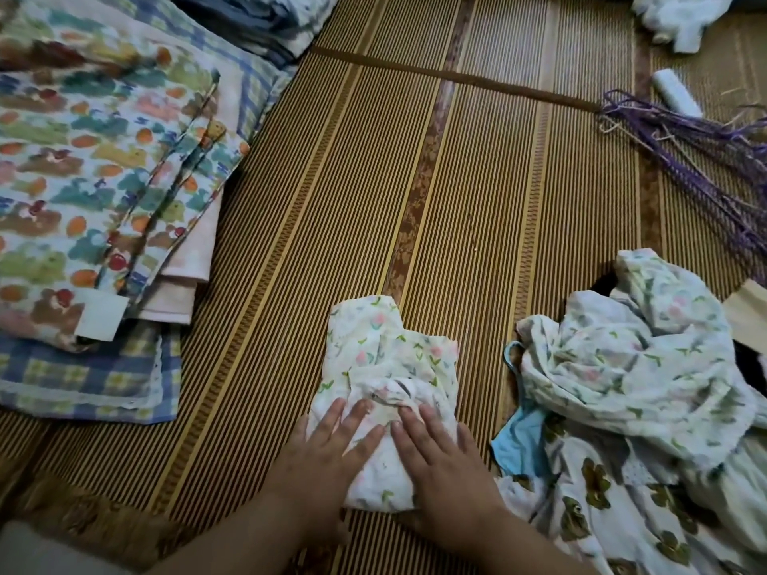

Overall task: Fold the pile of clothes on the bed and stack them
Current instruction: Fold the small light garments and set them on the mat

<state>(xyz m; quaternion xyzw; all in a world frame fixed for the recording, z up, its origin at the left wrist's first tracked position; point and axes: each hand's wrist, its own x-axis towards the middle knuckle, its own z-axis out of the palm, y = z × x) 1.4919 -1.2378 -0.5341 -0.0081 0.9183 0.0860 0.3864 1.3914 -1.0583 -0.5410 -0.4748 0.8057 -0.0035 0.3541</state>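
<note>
Small floral garment point(386, 350) sits centre-near on the bamboo mat point(477, 180), long axis near-to-far, running away from the hands. Left hand point(332, 444) and right hand point(442, 452) lie flat, fingers straight, pressing its near end side by side, neither closer. Unfolded pile point(622, 367) just right. White tag point(99, 315) on the far-left blanket stack point(103, 159): nothing legible.

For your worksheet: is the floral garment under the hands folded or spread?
Folded: the floral garment lies doubled into a compact bundle.
</note>
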